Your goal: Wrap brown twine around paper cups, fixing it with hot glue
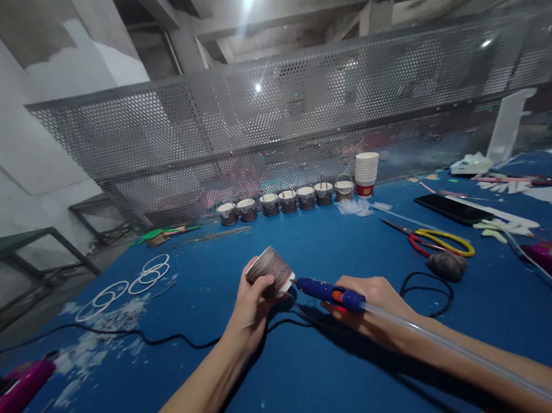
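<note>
A: Background first, quick: concrete room, perforated metal screen (248, 127) behind a blue table (257, 402). Hands?

B: Both in view. Left hand (251, 306) grasping a cord-wrapped cup (269, 269), thumb across the side, fingers mostly behind it

A: Where's the cup exactly?

B: Lifted over the middle of the table, tilted, white edge toward the right hand (367, 302)

A: And that one, released or clenched?

B: Neither, it's wrapped round a blue glue gun (332, 292). Nozzle points left, right at the cup's white edge; touching or a hair off, can't tell. Clear glue stick (448, 339) sticks out the back, runs over the right forearm

A: Back of the table?

B: Row of seven small wrapped cups (289, 202) with pale tops, upright, near the screen. Stack of paper cups (367, 170) just right of them

A: Right side?

B: Scissors (440, 242), red and yellow handles, beside a dark ball of thread (447, 267). Black phone (454, 208) farther back

A: Left?

B: White rings (103, 300), some overlapping, near white scraps (82, 358). Dark cable (191, 341) crosses toward the hands; magenta power strip (26, 387) at the left edge
</note>
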A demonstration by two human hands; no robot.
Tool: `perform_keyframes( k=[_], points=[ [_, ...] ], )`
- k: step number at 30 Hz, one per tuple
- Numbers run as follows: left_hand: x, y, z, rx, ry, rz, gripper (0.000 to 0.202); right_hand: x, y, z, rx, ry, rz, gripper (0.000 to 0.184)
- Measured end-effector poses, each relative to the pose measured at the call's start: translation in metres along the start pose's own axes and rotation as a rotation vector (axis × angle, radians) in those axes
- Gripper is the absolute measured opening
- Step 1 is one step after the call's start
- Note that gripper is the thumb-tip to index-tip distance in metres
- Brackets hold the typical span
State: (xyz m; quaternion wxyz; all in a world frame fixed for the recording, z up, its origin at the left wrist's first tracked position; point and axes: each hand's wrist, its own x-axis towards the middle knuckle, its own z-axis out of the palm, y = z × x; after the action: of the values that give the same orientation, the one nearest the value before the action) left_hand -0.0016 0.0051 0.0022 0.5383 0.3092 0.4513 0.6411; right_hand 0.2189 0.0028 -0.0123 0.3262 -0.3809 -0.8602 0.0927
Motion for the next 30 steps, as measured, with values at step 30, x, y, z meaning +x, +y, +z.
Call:
perform_keyframes(
  k=[30],
  points=[
    [0.0036, -0.0048, -0.0019, -0.062, 0.01, -0.003, 0.061, -0.0017, -0.0043, -0.0002, -0.019, -0.005, 0.021, 0.024]
  ],
)
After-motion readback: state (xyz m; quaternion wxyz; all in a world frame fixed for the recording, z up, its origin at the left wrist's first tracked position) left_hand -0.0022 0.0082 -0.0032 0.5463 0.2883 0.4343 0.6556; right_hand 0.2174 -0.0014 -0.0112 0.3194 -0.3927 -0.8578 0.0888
